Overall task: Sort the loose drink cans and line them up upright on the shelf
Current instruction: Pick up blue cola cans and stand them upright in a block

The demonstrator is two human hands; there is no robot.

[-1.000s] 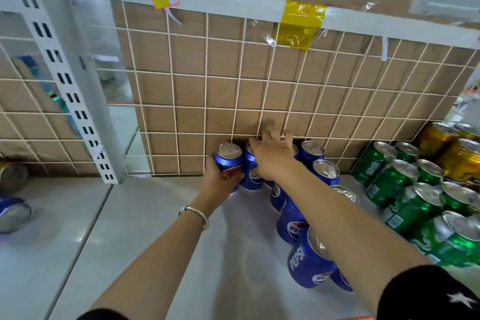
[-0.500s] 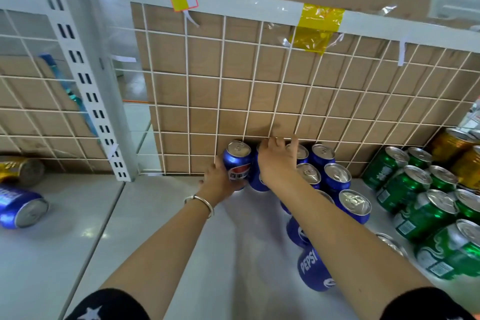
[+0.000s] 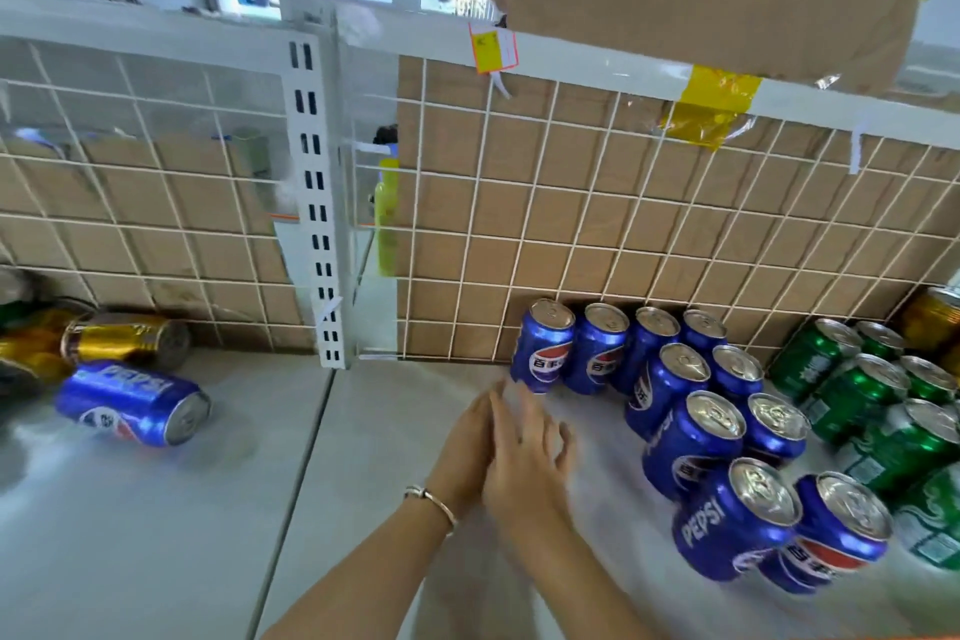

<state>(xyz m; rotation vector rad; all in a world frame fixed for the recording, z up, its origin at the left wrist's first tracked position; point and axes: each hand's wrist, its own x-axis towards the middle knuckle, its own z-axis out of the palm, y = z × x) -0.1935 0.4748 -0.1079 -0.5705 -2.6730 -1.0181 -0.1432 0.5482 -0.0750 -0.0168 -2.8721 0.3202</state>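
Your left hand point(image 3: 467, 452) and right hand point(image 3: 524, 463), both empty with fingers spread, hover above the pale grey shelf board point(image 3: 363, 483); perhaps they touch each other.

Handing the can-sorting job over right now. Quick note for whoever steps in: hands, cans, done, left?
Left hand: empty, open, over the bare shelf.
Right hand: empty, open, beside the left; nothing in either grip.
Done: blue cans upright in rows against the wire grid; green cans upright to their right.
Left: one blue can lying on its side in the left bay, gold cans lying behind it. Stand them up with their own kind.
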